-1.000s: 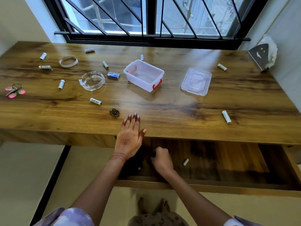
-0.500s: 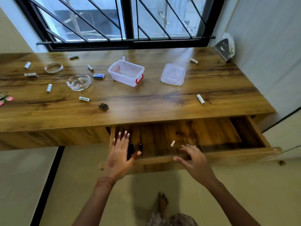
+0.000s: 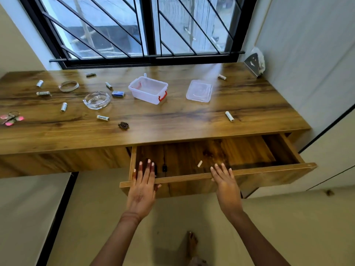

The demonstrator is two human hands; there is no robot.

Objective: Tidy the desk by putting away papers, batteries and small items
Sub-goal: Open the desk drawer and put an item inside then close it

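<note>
Hovering both hands at the front rim of the pulled-out drawer. Holding the left hand flat near the drawer's left end, fingers straight and reaching over the rim, grasping nothing. Holding the right hand likewise released, fingers straight, nearer the middle of the rim. Not managing to tell whether either palm is touching the wood or sitting just above it.

Noting inside the drawer a small white piece and two small dark bits just beyond the left fingertips; too small to name.

Finding the task's things lying up on the worktop, well apart from both hands. Logging white batteries scattered mostly at the left around a glass ashtray, plus a lone battery at the right near the front edge. Also logging a tape ring, a small blue box, a pink key bunch at the far left and a dark lump near the front. Seeing no papers.

Noting a clear tub with red latches standing open mid-worktop, and its lid lying flat to the right, apart from it.

Judging the step in hand as storage opened, with nothing gathered yet. Expecting the next move to call for raising the hands to the worktop and pinching up batteries singly, minding their tendency to roll. Then dropping them into tub or drawer, probably starting with the lone battery as the one nearest the right hand.
</note>
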